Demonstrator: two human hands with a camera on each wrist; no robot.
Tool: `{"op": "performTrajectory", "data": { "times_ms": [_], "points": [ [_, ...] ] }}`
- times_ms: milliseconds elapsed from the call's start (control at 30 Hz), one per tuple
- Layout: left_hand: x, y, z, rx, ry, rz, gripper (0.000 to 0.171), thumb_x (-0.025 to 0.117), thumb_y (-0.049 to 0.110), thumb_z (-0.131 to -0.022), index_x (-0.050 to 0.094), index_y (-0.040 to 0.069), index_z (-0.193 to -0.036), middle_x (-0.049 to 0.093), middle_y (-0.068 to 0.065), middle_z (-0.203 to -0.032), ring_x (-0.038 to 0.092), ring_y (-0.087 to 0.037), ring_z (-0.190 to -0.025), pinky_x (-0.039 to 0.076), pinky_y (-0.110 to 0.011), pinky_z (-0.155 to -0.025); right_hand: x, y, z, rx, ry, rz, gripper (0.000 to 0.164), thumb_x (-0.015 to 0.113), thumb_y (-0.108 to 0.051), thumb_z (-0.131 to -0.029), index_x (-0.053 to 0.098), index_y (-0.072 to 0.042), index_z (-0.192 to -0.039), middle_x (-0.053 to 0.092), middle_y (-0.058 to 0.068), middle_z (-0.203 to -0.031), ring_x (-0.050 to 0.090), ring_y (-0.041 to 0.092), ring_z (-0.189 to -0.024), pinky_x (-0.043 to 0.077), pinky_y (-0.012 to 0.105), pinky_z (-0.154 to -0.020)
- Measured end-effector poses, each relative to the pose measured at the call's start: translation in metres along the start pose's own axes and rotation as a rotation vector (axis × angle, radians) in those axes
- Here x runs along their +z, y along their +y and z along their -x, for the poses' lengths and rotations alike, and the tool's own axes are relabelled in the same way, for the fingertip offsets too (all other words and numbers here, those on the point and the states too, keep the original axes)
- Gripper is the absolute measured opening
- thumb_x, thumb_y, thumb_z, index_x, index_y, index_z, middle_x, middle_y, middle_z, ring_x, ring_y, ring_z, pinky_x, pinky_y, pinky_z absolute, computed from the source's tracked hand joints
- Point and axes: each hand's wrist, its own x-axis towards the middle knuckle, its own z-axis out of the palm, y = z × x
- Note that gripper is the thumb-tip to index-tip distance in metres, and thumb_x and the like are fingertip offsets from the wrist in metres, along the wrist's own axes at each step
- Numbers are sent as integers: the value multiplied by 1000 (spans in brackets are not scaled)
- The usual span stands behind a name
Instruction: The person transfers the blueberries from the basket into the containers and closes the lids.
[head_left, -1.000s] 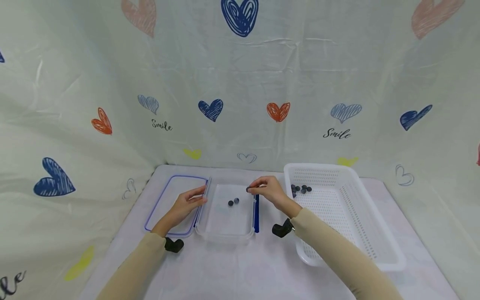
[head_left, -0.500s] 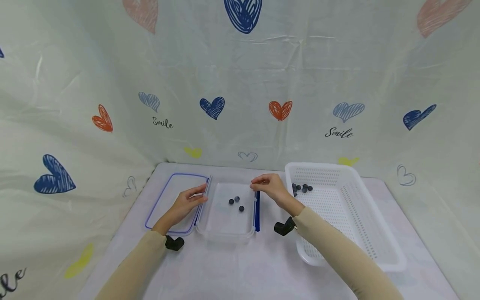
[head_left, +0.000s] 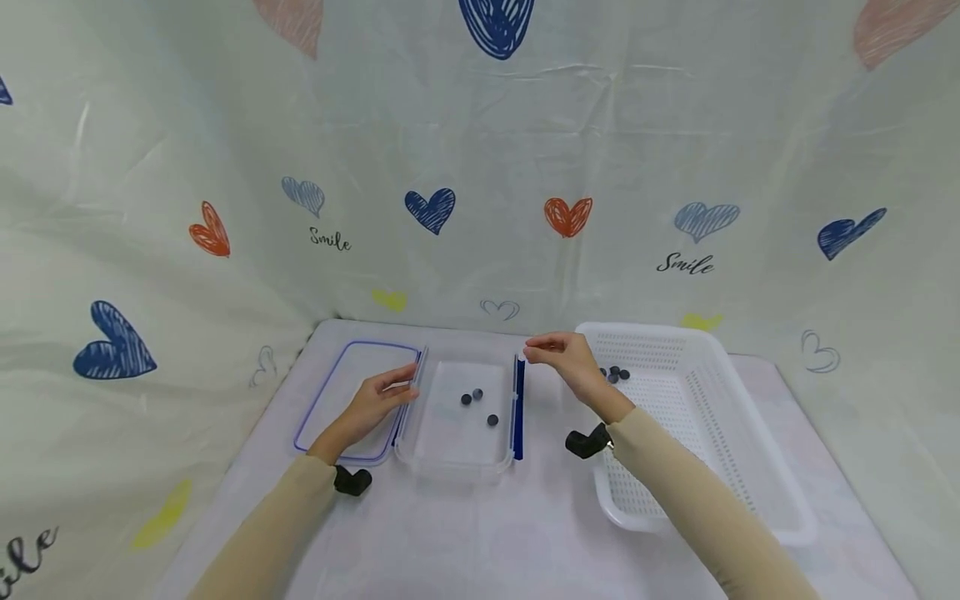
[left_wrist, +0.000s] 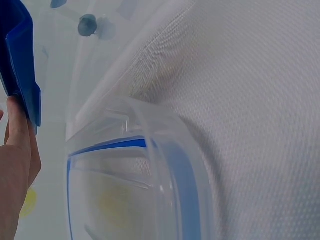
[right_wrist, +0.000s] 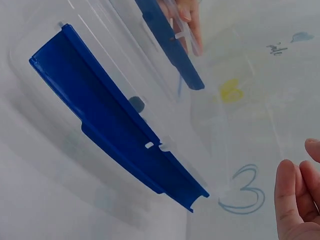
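Note:
A clear plastic box (head_left: 457, 462) stands in the middle with several dark blue, berry-like balls (head_left: 492, 420) on its floor. My left hand (head_left: 375, 407) rests at the box's left side, fingers fairly straight; in the left wrist view its fingertips touch a blue side latch (left_wrist: 22, 65). My right hand (head_left: 570, 367) hovers between the box's right wall and the white basket (head_left: 780, 500). Nothing shows between its bent, loose fingers (right_wrist: 286, 190) and thumb. The box's right latch (right_wrist: 95, 105) hangs folded outward.
A clear lid (head_left: 352, 367) with a blue seal lies left of the box, partly under my left forearm. In the basket's far left corner sit several more dark balls (head_left: 625, 374). A curtain with printed hearts (head_left: 430, 210) closes off the back of the table.
My right hand has let go of a dark ball, which now lies in the box near its right side. It has since moved right toward the basket. My left hand stays by the box.

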Motion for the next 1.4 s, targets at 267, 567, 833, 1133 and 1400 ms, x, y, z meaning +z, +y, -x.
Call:
{"op": "performTrajectory", "data": {
  "times_ms": [267,567,833,1133,1400],
  "points": [
    [4,1,-5,34,-28,56,62,69,12,-96,41,-2,-150,37,-24,-153,42,-39,-137,42,-26,-104,-36,-1,3,7,48,1,39,72,-19,-94,66,9,-120,66,26,-117,71,20,-94,46,45,-103],
    [3,4,-7,27,-24,36,62,70,15,-95,42,-1,-149,39,-22,-153,43,-38,-136,42,-28,-104,-69,3,8,10,94,-17,41,67,-17,-98,60,14,-124,71,12,-107,71,16,-92,53,29,-92],
    [2,2,-5,13,-11,13,64,71,18,-94,43,1,-149,40,-20,-153,45,-35,-135,43,-28,-104,-82,16,10,-9,168,-106,47,70,-17,-96,57,21,-119,74,4,-91,71,12,-80,56,24,-82],
    [-1,4,-3,28,-18,42,62,71,15,-95,44,1,-149,39,-20,-154,44,-37,-135,45,-22,-99,-94,36,15,9,187,-79,41,67,-11,-97,57,23,-119,74,-1,-86,71,10,-78,56,25,-81],
    [-1,1,-1,22,-14,46,62,70,14,-95,42,-1,-149,38,-23,-153,44,-38,-135,45,-21,-98,-94,54,20,69,213,67,38,70,-13,-95,62,17,-116,72,-3,-86,68,8,-77,53,19,-74]
  ]
}}
